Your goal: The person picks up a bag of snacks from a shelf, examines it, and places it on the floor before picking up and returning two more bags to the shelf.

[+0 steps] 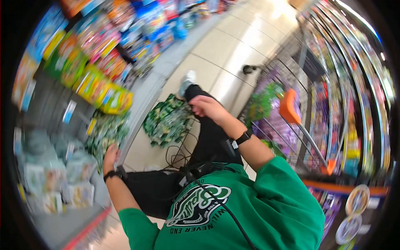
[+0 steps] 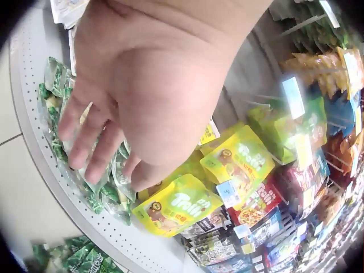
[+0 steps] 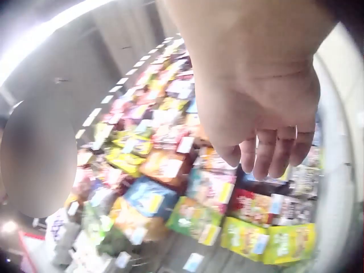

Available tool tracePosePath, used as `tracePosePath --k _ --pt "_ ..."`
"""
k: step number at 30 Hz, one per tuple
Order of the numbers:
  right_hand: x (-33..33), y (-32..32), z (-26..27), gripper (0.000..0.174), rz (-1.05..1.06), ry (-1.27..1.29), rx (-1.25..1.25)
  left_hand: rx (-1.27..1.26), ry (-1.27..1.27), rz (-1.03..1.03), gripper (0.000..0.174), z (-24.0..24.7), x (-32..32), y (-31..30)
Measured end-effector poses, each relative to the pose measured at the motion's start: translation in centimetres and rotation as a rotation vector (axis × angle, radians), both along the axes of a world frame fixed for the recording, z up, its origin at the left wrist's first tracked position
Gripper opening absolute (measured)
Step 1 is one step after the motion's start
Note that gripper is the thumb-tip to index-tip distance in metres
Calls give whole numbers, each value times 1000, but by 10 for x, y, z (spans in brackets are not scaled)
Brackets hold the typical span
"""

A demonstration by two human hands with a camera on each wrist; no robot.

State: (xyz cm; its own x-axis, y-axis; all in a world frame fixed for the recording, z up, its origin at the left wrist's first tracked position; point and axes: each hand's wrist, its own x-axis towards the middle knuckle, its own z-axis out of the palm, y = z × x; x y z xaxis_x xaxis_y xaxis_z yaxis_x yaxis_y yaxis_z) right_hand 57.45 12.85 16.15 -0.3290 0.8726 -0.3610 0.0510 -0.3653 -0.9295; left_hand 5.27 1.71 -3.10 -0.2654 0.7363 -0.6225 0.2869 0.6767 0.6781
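My left hand [image 1: 111, 156] is low at the bottom shelf, beside a heap of green-and-white printed packets [image 1: 109, 130]. In the left wrist view its fingers [image 2: 98, 149] are spread and nearly straight, overlapping these packets on the perforated shelf ledge [image 2: 68, 193]. A second heap of green packets [image 1: 166, 121] lies on the floor tiles between the legs. My right hand [image 1: 205, 106] hovers near the knee, just right of the floor heap, fingers loosely bent and holding nothing. Yellow-green Trolli gummy bags [image 2: 181, 205] hang close to the left hand.
Hanging candy bags [image 1: 100, 37] fill the rack on the left; pale pouches [image 1: 56, 173] sit on its lower shelf. To the right stands a cart with orange handle ends [image 1: 289, 107] and a purple bag [image 1: 287, 139] inside. Black cables [image 1: 177, 156] dangle near the legs.
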Motion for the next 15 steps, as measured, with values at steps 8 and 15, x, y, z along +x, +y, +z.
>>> tracePosePath --k 8,15 --pt "62 -97 284 23 271 -87 863 -96 36 122 43 35 -5 7" --pt "229 -120 402 37 -220 -254 1088 -75 35 56 44 39 12 21"
